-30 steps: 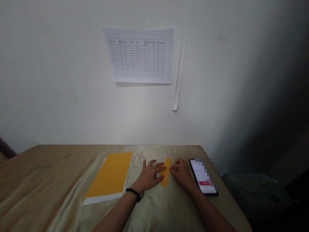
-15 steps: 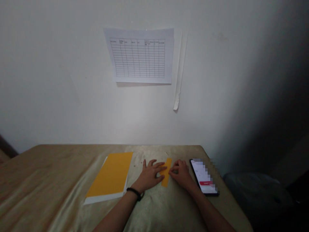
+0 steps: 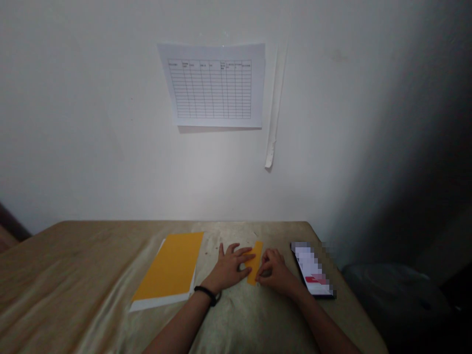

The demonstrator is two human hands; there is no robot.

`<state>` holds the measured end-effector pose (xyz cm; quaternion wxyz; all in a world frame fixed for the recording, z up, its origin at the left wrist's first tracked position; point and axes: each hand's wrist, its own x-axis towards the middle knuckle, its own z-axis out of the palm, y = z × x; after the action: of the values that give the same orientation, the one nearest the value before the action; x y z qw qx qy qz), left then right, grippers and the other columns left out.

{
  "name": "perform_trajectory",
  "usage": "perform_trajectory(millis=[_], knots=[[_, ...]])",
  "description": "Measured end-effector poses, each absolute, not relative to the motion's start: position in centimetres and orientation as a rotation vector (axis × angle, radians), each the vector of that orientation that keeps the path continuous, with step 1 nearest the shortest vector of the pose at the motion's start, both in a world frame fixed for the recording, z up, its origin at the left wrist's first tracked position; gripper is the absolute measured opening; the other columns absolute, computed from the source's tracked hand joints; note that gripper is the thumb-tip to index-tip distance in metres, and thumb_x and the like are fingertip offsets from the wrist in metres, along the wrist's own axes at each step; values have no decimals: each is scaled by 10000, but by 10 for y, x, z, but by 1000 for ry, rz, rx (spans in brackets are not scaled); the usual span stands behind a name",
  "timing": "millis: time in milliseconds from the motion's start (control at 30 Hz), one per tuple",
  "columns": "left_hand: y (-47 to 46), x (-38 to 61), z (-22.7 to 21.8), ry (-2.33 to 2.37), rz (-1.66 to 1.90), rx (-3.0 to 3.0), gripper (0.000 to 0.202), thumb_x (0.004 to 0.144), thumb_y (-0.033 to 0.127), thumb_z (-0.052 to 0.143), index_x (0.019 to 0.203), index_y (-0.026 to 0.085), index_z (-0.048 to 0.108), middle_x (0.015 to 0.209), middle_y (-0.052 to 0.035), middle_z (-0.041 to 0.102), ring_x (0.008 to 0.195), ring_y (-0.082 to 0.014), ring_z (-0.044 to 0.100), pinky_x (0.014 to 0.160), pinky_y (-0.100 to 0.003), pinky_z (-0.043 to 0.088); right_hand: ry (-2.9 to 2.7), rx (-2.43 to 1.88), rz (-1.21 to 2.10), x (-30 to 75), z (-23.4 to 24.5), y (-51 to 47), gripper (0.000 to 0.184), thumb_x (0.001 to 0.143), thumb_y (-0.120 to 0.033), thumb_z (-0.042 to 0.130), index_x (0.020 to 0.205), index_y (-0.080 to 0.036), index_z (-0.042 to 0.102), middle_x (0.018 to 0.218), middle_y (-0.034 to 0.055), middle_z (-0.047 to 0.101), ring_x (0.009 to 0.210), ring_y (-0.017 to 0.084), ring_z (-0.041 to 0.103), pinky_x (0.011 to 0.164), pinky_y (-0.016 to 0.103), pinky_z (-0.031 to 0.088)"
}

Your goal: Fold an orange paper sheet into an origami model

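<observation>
Pressing down with the left hand [image 3: 229, 268], fingers spread apart, resting on top and pinning a narrow yellow paper strip [image 3: 255, 265] to the cloth-covered counter [image 3: 92, 280]. Right hand [image 3: 275, 273]: thumb and fingertips drawn together at the strip's right long edge, near its lower end; cannot tell whether the edge is caught between them. Strip lies flat between the hands, slanted, right of the yellow sheet [image 3: 171, 265], which overlaps a white sheet [image 3: 160, 303], and left of the smartphone [image 3: 308, 268]. Handling, as judged: very light, thin, bendy, would crease or tear if yanked; probably slides easily on the satiny cloth, so one flat hand as anchor makes sense. Best hold: light fingertip pinch on the free long edge or a short end; avoid squeezing mid-strip. Layer count too small to tell.
</observation>
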<state>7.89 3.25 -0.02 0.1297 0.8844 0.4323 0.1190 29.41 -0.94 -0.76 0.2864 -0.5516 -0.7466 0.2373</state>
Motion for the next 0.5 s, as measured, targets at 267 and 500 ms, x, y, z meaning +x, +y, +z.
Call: perform_trajectory(millis=[267, 500], knots=[[35, 78, -4, 1245, 359, 2575, 460, 902, 456, 603, 1358, 465, 539, 1508, 43, 489, 1433, -375, 286, 1102, -768, -37, -2056, -1380, 762, 297, -13, -10, 112, 665, -224, 808, 752, -250, 742, 1054, 16, 596, 1097, 208, 499, 1030, 358, 346], [33, 79, -1, 1221, 416, 2544, 438, 887, 577, 599, 1293, 413, 588, 1485, 28, 519, 1464, -364, 261, 1092, -779, -65, -1789, -1500, 578, 308, -10, 13, 69, 794, -247, 718, 831, -243, 776, 1014, 58, 628, 1075, 223, 523, 1000, 339, 388]])
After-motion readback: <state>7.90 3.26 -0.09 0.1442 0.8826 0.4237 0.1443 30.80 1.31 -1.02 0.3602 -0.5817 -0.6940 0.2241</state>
